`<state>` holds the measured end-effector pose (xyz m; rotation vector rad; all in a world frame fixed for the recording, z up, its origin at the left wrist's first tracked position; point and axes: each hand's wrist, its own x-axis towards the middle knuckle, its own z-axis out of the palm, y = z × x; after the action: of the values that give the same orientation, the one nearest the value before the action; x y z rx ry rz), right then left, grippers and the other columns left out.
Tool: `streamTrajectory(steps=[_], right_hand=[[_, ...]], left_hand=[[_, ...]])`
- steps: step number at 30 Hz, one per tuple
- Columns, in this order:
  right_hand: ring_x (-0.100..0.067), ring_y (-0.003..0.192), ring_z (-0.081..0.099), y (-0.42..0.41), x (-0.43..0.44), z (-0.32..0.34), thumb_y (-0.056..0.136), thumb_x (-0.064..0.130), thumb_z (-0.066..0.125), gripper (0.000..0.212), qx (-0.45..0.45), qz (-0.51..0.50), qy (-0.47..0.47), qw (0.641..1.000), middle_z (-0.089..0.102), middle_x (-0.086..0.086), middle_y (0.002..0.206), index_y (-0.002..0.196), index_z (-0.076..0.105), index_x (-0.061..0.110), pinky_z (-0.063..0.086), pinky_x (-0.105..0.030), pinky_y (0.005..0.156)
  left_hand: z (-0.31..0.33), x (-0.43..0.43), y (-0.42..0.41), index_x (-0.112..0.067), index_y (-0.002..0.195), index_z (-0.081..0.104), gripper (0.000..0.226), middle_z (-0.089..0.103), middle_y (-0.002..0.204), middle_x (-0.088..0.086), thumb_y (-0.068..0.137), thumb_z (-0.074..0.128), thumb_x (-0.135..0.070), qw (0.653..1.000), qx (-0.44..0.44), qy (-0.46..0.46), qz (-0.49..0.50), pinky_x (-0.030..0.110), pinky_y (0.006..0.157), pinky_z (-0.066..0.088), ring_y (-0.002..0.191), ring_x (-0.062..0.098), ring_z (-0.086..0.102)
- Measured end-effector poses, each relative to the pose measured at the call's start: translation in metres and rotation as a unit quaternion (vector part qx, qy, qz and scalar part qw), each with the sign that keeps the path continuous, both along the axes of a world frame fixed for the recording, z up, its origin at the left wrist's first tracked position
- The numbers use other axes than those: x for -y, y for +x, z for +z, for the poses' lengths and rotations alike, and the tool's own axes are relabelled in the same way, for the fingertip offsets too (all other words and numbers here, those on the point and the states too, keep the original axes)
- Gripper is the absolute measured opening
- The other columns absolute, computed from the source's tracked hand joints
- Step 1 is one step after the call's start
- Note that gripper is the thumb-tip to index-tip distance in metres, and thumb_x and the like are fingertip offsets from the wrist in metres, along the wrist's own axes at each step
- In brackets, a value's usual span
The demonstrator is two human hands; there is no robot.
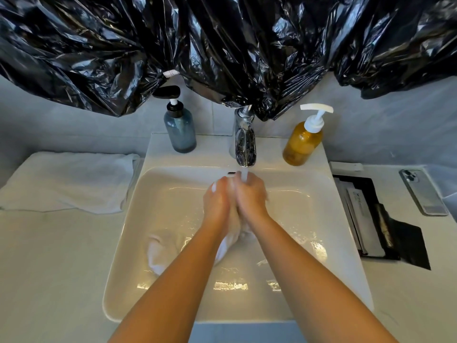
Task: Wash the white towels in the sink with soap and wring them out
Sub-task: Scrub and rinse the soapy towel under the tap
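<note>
Hanging black plastic (222, 45) covers the wall above the sink (123, 268) and hides the top of the tap (244, 142). Under the water (244, 175), the left hand (217, 199) and right hand (251, 194) are pressed together, each curled round the wet towel (160, 251). Most of it is buried between the palms. Its free end trails down to the left on the basin floor, partly behind the left forearm. The right fingers are blurred, and whether the white on the left knuckles is foam or cloth cannot be told.

Two towels show: the wet one in the basin and a folded towel (66, 181) on the worktop (49, 268) left of the sink, reaching the frame's left edge. Two pump bottles stand on the sink's back ledge, a blue bottle (180, 129) left of the tap and an amber bottle (301, 144) right of it. One phone (422, 191) lies near the worktop's right edge, beside a black tray (371, 219) of packets with unreadable print.

The hands sit mid-basin, well apart from both side walls and from the bottles, just below the spout.
</note>
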<state>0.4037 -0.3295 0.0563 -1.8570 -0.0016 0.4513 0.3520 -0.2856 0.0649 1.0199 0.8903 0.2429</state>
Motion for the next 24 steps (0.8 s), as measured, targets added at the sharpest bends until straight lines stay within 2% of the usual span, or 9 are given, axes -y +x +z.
streamTrajectory(steps=[2, 4, 9, 13, 14, 15, 18, 20, 24], right_hand=[[-0.025, 0.069, 0.052, 0.011, -0.002, 0.006, 0.097, 0.018, 0.052, 0.034, 0.029, 0.02, -0.068, 0.997, 0.053, -0.001, 0.064, 0.063, 0.049, 0.016, 0.036, -0.028, 0.055], [-0.027, 0.073, 0.05, 0.022, -0.001, 0.01, 0.097, 0.018, 0.051, 0.035, 0.012, 0.029, -0.095, 0.995, 0.054, -0.004, 0.068, 0.063, 0.048, 0.014, 0.035, -0.03, 0.063], [-0.023, 0.074, 0.056, 0.041, 0.028, 0.017, 0.095, 0.03, 0.056, 0.023, -0.116, -0.055, 0.024, 0.992, 0.061, -0.004, 0.077, 0.076, 0.063, 0.018, 0.043, -0.03, 0.07], [-0.023, 0.076, 0.066, 0.054, 0.048, 0.018, 0.087, 0.039, 0.069, 0.023, -0.169, -0.096, 0.124, 0.973, 0.065, -0.006, 0.081, 0.073, 0.067, 0.02, 0.054, -0.034, 0.077], [-0.022, 0.074, 0.067, 0.055, 0.05, 0.016, 0.085, 0.04, 0.071, 0.022, -0.182, -0.097, 0.146, 0.968, 0.065, -0.007, 0.081, 0.075, 0.068, 0.021, 0.055, -0.034, 0.076], [-0.022, 0.072, 0.066, 0.054, 0.052, 0.016, 0.085, 0.041, 0.072, 0.022, -0.199, -0.095, 0.17, 0.96, 0.066, -0.007, 0.081, 0.077, 0.069, 0.021, 0.055, -0.035, 0.077], [-0.028, 0.079, 0.067, 0.049, 0.052, 0.009, 0.09, 0.043, 0.068, 0.024, -0.252, -0.053, 0.215, 0.942, 0.07, -0.012, 0.087, 0.092, 0.071, 0.02, 0.053, -0.043, 0.089], [-0.032, 0.096, 0.068, 0.039, 0.048, 0.002, 0.093, 0.044, 0.064, 0.031, -0.229, -0.001, 0.2, 0.953, 0.071, -0.014, 0.102, 0.109, 0.069, 0.018, 0.055, -0.043, 0.091], [-0.026, 0.102, 0.063, 0.028, 0.045, -0.003, 0.094, 0.033, 0.066, 0.011, -0.01, 0.125, 0.056, 0.99, 0.066, 0.0, 0.101, 0.101, 0.063, 0.026, 0.053, -0.031, 0.084]], left_hand=[[0.0, 0.0, -0.002, -0.008, 0.083, 0.058, 0.021, 0.056, 0.06, 0.006, 0.099, 0.048, -0.017, 1.0, -0.006, 0.001, -0.015, 0.017, 0.038, 0.041, 0.05, 0.017, 0.055], [-0.006, -0.011, -0.006, -0.009, 0.087, 0.059, 0.026, 0.058, 0.065, 0.007, 0.102, 0.046, -0.026, 0.998, -0.003, 0.015, -0.056, 0.02, 0.044, 0.045, 0.052, 0.016, 0.057], [-0.019, -0.035, -0.02, -0.016, 0.116, 0.057, 0.028, 0.069, 0.088, 0.005, 0.094, 0.064, -0.032, 0.967, -0.015, 0.104, -0.232, 0.027, 0.056, 0.051, 0.065, 0.016, 0.068], [-0.023, -0.034, -0.02, -0.024, 0.114, 0.056, 0.047, 0.066, 0.1, -0.005, 0.072, 0.075, -0.033, 0.857, -0.111, 0.309, -0.396, 0.03, 0.073, 0.051, 0.09, 0.017, 0.064], [-0.021, -0.034, -0.019, -0.021, 0.111, 0.059, 0.048, 0.067, 0.099, -0.003, 0.066, 0.07, -0.034, 0.86, -0.108, 0.315, -0.387, 0.034, 0.076, 0.052, 0.09, 0.018, 0.063], [-0.019, -0.034, -0.018, -0.016, 0.108, 0.062, 0.047, 0.069, 0.095, 0.001, 0.064, 0.066, -0.033, 0.888, -0.083, 0.285, -0.35, 0.039, 0.078, 0.052, 0.086, 0.02, 0.064], [-0.009, -0.034, -0.022, -0.005, 0.1, 0.061, 0.036, 0.065, 0.07, 0.011, 0.068, 0.063, -0.021, 0.973, 0.014, 0.139, -0.185, 0.041, 0.062, 0.053, 0.062, 0.025, 0.061], [0.001, -0.04, -0.025, -0.007, 0.1, 0.062, 0.028, 0.062, 0.066, 0.01, 0.073, 0.063, -0.017, 0.981, 0.046, 0.14, -0.126, 0.033, 0.056, 0.051, 0.057, 0.023, 0.059], [0.032, -0.063, -0.026, -0.007, 0.1, 0.061, 0.018, 0.061, 0.066, 0.01, 0.082, 0.058, -0.004, 0.957, 0.041, 0.259, -0.124, 0.039, 0.058, 0.052, 0.056, 0.019, 0.058]])
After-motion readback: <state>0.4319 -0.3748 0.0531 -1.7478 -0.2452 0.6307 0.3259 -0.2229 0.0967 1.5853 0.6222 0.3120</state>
